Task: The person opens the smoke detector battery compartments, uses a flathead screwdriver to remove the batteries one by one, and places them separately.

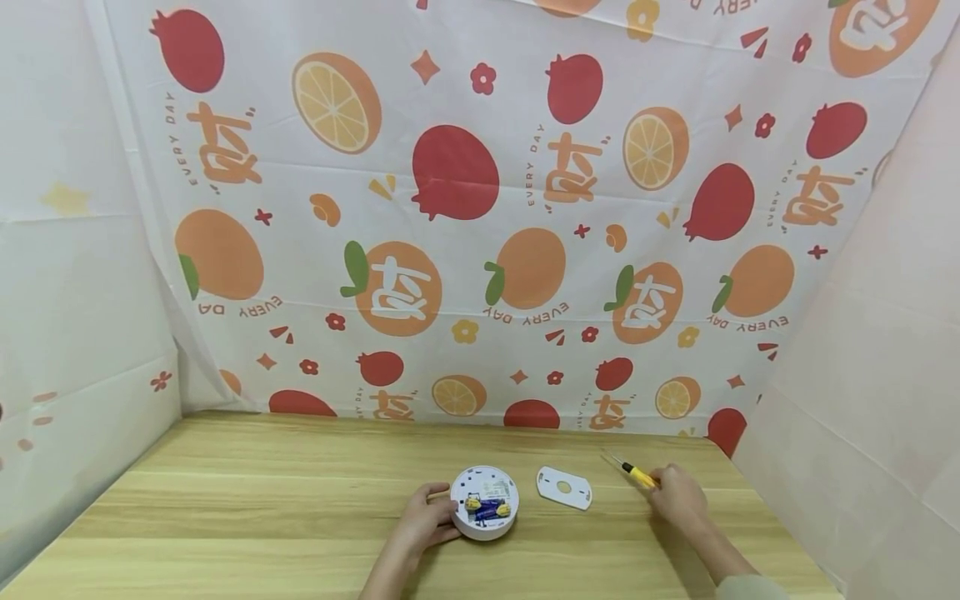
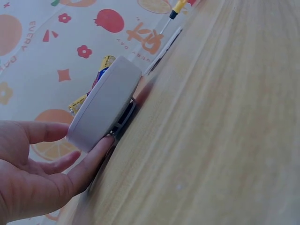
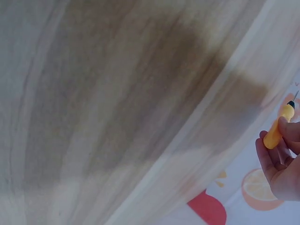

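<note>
My left hand point(image 1: 422, 523) rests against left side of round white plastic device point(image 1: 484, 502), fingers straight, fingertips point(image 2: 104, 143) touching its rim; nothing gripped. Device lies open side up near front middle of light wooden table point(image 1: 247, 508), yellow-and-blue batteries point(image 1: 487, 506) showing inside. Flat white oval cover plate point(image 1: 564, 487) lies just right of device, apart from it. My right hand point(image 1: 678, 493) curls round small yellow-handled screwdriver point(image 1: 636, 472), tip pointing away toward fruit-print cloth backdrop point(image 1: 480, 208).
</note>
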A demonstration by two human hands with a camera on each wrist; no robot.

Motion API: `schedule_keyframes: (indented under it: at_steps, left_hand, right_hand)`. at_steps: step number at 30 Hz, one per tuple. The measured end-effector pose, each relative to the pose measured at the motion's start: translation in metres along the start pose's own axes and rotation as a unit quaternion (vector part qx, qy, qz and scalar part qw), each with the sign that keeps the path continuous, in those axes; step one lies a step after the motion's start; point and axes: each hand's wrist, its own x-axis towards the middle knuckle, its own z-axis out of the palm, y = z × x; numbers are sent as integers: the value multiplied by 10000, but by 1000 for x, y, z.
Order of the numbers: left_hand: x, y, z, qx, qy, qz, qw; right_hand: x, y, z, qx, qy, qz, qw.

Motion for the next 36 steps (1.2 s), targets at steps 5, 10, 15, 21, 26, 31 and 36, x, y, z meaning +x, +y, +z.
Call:
schedule_keyframes:
  at_steps: [5,10,15,21,26,31,36]
  left_hand:
    - [1,-1,0,-48,-14,-8,10000]
    - [1,-2,0,-87,-24,-3,10000]
    - [2,-3,0,-92,-51,23,9999]
    - [2,-4,-1,-64,-44,5,10000]
    - [2,-3,-1,-77,-36,13,10000]
    - [1,-3,-1,-72,-26,42,10000]
    - [2,-4,-1,-72,-24,42,10000]
  right_hand:
    - [0,3,4,-41,16,-36,10000]
    - [-1,7,8,-72,-41,-102,9999]
    - [-1,8,11,-55,-117,-100,9999]
    - [-1,6,12,-90,-163,-113,9998]
    - [-1,4,12,-111,-165,-145,9997]
    - [-2,4,12,-212,-215,-172,9994]
    - [-2,4,13,-240,-253,-154,9993]
